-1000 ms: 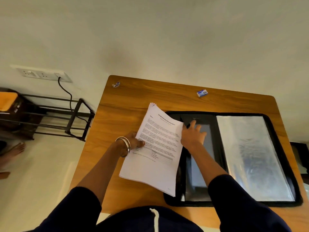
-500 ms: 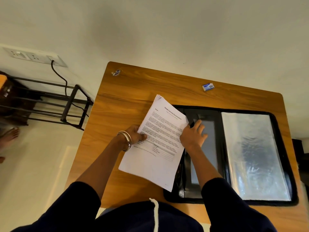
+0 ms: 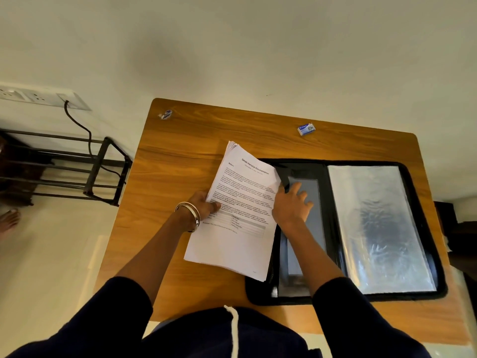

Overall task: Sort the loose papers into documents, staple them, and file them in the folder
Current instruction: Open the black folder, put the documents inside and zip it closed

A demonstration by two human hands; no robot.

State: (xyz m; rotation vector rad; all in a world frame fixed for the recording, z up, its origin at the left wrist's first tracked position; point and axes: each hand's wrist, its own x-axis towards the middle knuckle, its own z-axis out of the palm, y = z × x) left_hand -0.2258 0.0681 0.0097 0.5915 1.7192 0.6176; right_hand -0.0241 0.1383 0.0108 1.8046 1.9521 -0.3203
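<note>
Stack of papers (image 3: 240,215) pinched at its left edge by the left hand (image 3: 204,206), thumb on top, tilted across the left edge of the open black folder (image 3: 343,228) on the wooden table (image 3: 180,156). Right hand (image 3: 291,205) flat on the folder's left inner pocket, fingers spread, at the stack's right edge. Small staple box (image 3: 306,129) beyond the folder, well apart.

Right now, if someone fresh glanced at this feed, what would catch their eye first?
Probably the stack of papers at mid-table, pinched at its left edge by the left hand, its right side overlapping the open black folder. Next, the folder's shiny plastic sleeve glaring on the right, with the right hand resting on the folder's inner left panel. A small blue-and-white box sits near the table's far edge.
</note>
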